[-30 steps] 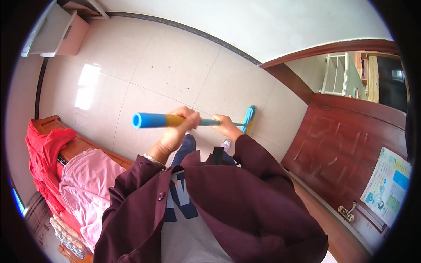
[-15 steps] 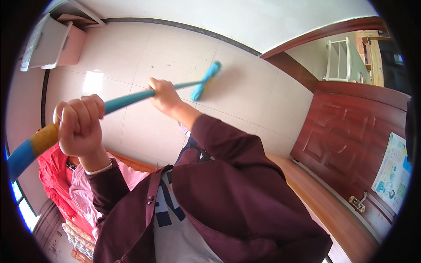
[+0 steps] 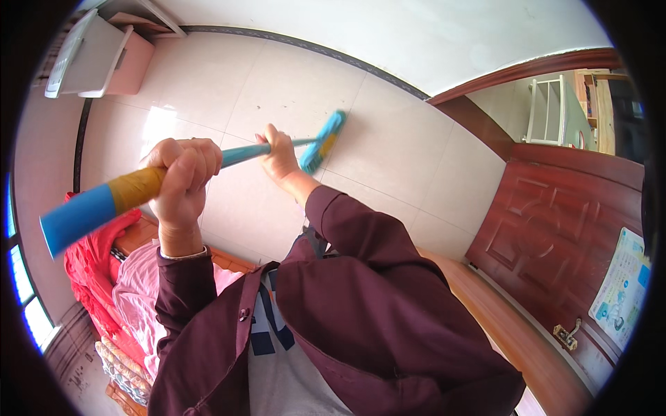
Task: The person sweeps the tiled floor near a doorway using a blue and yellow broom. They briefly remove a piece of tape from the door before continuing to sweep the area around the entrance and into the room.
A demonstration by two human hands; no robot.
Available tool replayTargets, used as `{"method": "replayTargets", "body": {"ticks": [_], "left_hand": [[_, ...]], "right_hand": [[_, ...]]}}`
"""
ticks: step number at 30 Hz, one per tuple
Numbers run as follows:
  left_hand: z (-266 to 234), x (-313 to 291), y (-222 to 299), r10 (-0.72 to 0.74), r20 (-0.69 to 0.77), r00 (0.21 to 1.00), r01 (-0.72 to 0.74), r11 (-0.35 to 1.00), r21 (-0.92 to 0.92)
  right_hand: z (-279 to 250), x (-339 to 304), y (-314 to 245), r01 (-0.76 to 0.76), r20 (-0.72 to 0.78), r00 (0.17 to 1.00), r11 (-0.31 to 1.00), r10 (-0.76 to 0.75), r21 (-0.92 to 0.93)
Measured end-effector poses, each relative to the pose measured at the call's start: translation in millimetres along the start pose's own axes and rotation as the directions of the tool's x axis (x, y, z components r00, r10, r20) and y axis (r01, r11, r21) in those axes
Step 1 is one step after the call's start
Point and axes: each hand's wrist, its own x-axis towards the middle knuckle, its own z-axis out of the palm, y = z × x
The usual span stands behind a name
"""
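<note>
A broom with a blue and yellow head (image 3: 324,141) reaches away from me over the pale tiled floor (image 3: 409,163). Wrapped round the upper part of its blue handle (image 3: 242,154) is my left hand (image 3: 182,182), just beside a yellow band. The blue end of the handle sticks out to the left of that hand. Lower on the handle, closer to the broom head, my right hand (image 3: 279,154) is closed round it. A few dark specks of debris (image 3: 281,108) lie on the tiles left of the head.
On the right stands a red-brown panelled door (image 3: 551,222), with a white rack (image 3: 547,111) beyond the doorway. White and pink drawers (image 3: 104,62) are at the upper left. Red and pink cloth (image 3: 104,277) lies at the lower left. A white wall (image 3: 388,35) borders the far floor.
My left hand has moved right and slightly down, bringing more of the handle's blue end into view. The broom head has shifted slightly nearer and turned, showing more yellow.
</note>
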Motion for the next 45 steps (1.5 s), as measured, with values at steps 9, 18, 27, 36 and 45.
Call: {"method": "replayTargets", "body": {"ticks": [9, 18, 27, 36, 45], "left_hand": [[13.2, -10.5, 20.1, 0.162, 0.056, 0.985, -0.158, 0.985, -0.076], [70.3, -30.3, -122.3, -0.409, 0.225, 0.884, 0.444, 0.886, -0.136], [26.7, 39.3, -116.5, -0.224, -0.434, 0.873, 0.267, 0.963, 0.039], [37.7, 63.6, -63.9, 0.064, -0.386, 0.92, -0.022, 0.993, 0.112], [19.6, 45.9, -80.0, 0.029, -0.624, 0.781, 0.09, 0.983, 0.159]], "right_hand": [[-90.4, 19.1, -20.3, 0.14, 0.397, 0.909, 0.99, -0.126, -0.005], [-208.9, -7.9, 152.1, 0.034, 0.333, 0.935, 0.909, 0.118, -0.416], [-96.0, 124.2, 149.3, 0.233, 0.615, 0.785, 0.955, -0.073, -0.183], [-112.9, 164.3, 68.2, 0.284, 0.783, 0.6, 0.959, -0.165, -0.015], [-43.6, 177.1, 83.0, 0.384, 0.852, 0.5, 0.922, -0.156, -0.057]]}}
